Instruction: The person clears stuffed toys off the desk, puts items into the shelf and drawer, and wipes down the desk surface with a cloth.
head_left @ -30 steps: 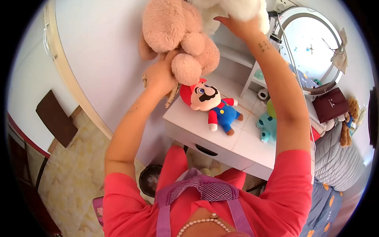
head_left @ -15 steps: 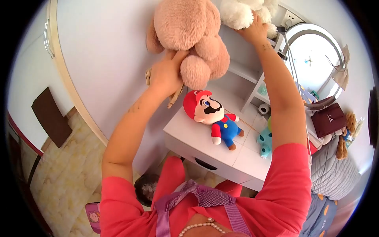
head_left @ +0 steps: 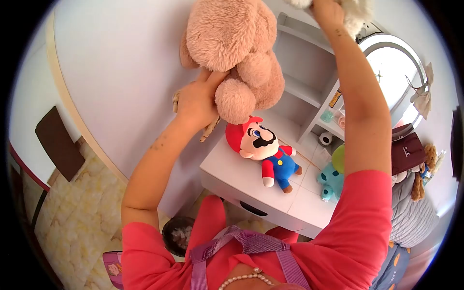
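My left hand [head_left: 197,100] is closed on a fluffy pinkish-brown plush toy [head_left: 222,36], held up in front of the wall. Part of its fingers is hidden in the fur. Behind that wrist a tan, dark-marked object [head_left: 209,131] pokes out; its kind is unclear. At the top edge, my right hand [head_left: 329,15] grips a white plush toy [head_left: 356,18], partly cut off by the frame. Below the brown plush, a Mario plush doll [head_left: 263,142] in red cap and blue overalls lies face up on the white dresser [head_left: 241,171].
A turquoise toy [head_left: 331,181] with a green ball-like part stands by my right arm. Behind it rise white shelves [head_left: 302,89] and a round mirror [head_left: 391,67]. At right are a maroon bag [head_left: 408,152] and a grey quilted cushion [head_left: 413,212]. A bin [head_left: 178,236] stands below.
My right hand has lifted the white plush up and to the right, uncovering more of the shelves. My left hand still holds the brown plush, slightly lower in view. The view has shifted a little.
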The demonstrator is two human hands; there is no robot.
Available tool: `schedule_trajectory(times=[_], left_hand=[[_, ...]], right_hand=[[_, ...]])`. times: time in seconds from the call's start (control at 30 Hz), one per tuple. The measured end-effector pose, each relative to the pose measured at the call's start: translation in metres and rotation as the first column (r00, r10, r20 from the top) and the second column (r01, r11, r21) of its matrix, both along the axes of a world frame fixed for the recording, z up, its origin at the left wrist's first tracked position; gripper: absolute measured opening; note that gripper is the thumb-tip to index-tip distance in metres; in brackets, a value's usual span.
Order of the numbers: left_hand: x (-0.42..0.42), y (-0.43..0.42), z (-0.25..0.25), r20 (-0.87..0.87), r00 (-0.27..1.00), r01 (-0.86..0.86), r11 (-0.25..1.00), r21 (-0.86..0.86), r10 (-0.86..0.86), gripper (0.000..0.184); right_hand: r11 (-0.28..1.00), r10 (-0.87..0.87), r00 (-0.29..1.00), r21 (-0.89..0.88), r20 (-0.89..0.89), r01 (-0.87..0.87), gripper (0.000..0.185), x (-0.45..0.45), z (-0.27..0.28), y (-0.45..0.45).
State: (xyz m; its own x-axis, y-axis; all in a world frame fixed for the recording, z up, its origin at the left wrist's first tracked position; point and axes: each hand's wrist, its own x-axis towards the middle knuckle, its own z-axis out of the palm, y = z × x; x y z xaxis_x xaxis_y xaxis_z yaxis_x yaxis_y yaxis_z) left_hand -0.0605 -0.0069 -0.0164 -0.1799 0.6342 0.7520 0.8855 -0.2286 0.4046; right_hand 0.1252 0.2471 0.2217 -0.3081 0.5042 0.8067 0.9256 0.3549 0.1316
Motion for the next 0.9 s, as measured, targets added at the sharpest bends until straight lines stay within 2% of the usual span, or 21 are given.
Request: schedule_trajectory(times=[0.03, 0.2, 0.27, 0.33, 0.43, 0.57, 0.63, 0.73, 0.8, 0.9], left_hand=[[0.0, -0.002, 0.001, 0.01, 1.0, 0.016, 1.0, -0.007, -0.016, 0.072], [-0.003, -0.001, -0.001, 0.01, 0.999, 0.038, 0.999, 0.03, -0.039, 0.072], [-0.005, -0.004, -0.002, -0.001, 0.999, 0.036, 0.998, 0.05, -0.036, 0.071], [-0.007, -0.004, -0.005, 0.001, 0.999, 0.036, 0.998, 0.049, -0.036, 0.07], [-0.006, -0.007, -0.005, -0.001, 0.999, 0.044, 0.998, 0.05, -0.044, 0.069], [-0.006, -0.007, -0.008, 0.025, 0.998, 0.056, 0.997, 0.051, -0.057, 0.07], [-0.006, -0.004, -0.009, 0.009, 0.998, 0.06, 0.994, 0.088, -0.061, 0.071], [-0.009, -0.004, -0.012, 0.001, 0.997, 0.075, 0.993, 0.092, -0.075, 0.066], [-0.006, -0.005, -0.011, 0.008, 0.996, 0.089, 0.992, 0.091, -0.09, 0.062], [-0.005, -0.01, -0.007, 0.018, 0.996, 0.09, 0.991, 0.103, -0.092, 0.059]], right_hand=[[0.999, -0.001, 0.999, -0.049, -0.054, -0.001, 0.052, 0.005, 0.01, 0.012], [0.954, 0.257, 0.955, 0.118, 0.147, -0.275, 0.035, 0.034, -0.022, 0.043], [0.926, 0.349, 0.91, 0.064, 0.224, -0.371, 0.034, 0.042, -0.022, 0.084], [0.906, 0.423, 0.863, -0.105, 0.274, -0.411, 0.036, 0.049, 0.0, 0.155], [0.926, 0.295, 0.954, -0.259, 0.049, -0.273, 0.041, 0.026, 0.005, 0.087], [0.896, 0.385, 0.92, -0.27, 0.079, -0.352, 0.049, 0.018, -0.041, 0.043], [0.905, 0.387, 0.917, -0.232, 0.095, -0.357, 0.045, 0.026, -0.043, 0.036], [0.863, 0.357, 0.934, -0.384, 0.002, -0.329, 0.049, 0.037, -0.039, 0.022], [0.831, 0.43, 0.897, -0.347, -0.097, -0.436, 0.044, 0.045, -0.04, 0.035], [0.832, 0.508, 0.847, -0.163, -0.159, -0.53, 0.046, 0.051, -0.043, 0.032]])
